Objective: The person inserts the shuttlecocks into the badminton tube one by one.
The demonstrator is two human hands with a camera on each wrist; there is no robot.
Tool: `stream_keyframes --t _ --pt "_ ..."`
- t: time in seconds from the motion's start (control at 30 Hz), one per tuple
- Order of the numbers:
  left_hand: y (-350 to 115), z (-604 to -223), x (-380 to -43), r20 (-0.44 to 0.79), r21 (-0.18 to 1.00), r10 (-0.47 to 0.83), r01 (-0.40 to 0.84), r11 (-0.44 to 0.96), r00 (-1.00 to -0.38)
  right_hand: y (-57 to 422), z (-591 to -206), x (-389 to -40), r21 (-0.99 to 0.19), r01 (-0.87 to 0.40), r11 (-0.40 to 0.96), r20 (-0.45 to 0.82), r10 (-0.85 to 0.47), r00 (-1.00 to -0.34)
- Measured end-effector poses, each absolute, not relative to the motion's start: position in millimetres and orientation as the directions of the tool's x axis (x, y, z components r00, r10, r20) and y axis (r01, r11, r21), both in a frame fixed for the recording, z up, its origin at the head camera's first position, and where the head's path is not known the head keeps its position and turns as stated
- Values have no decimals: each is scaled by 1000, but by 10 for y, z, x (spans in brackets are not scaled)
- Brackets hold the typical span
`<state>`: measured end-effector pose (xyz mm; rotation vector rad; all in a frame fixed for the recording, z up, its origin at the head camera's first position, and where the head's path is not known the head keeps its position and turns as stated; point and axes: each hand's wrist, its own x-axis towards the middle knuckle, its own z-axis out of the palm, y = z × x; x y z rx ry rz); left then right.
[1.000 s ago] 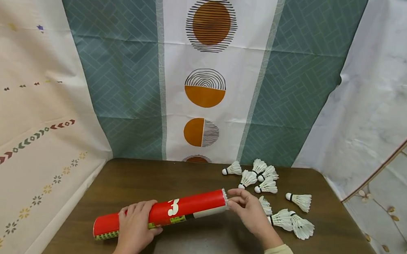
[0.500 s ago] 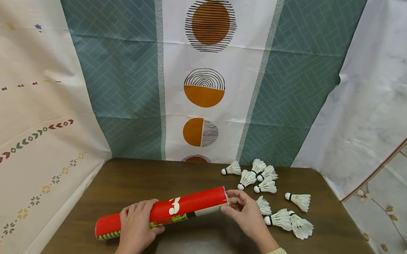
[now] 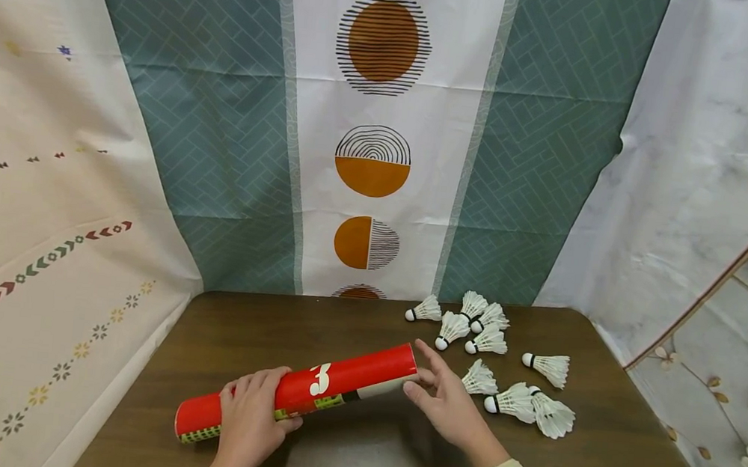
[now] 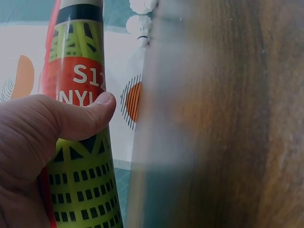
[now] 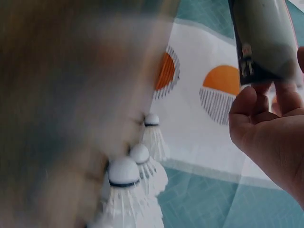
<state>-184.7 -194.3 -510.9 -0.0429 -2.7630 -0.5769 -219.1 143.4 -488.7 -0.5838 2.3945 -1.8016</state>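
A long red shuttlecock tube [image 3: 354, 373] slants up to the right in the head view. My left hand [image 3: 249, 418] grips it near its lower end, the thumb [image 4: 88, 116] laid along the printed side in the left wrist view. At the raised right end, my right hand [image 3: 453, 410] has its fingers extended around the mouth, touching the rim. In the right wrist view the fingertips meet the tube's grey end [image 5: 266, 42]. What lies inside the tube is hidden.
Several white feathered shuttlecocks lie on the brown table [image 3: 257, 327] at the right: a cluster at the back [image 3: 452, 330], a lone one [image 3: 547, 367], and a few more near the right hand [image 3: 512, 402]. Patterned cloth [image 3: 234, 137] hangs behind.
White feather tips showing at the tube's mouth have gone inside. My right hand has pressed in there, then its fingers have spread out. The left hand keeps its grip.
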Motion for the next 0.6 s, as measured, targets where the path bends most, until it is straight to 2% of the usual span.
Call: stream_keyframes --t 0.3,0.43,0.6 --pt "-2003 -5109 -1830 332 357 -34 92 930 -943 1984 -4764 -2131 -910 -275 312 212 -221 -952" --pt "-2025 -5105 -1837 321 354 -33 88 931 -946 2393 -4730 -2084 -870 -280 407 240 -147 -960" --pt "-2031 -5109 -1839 315 347 -28 88 934 -949 2885 -4703 -2015 -801 -210 560 218 -53 -974"
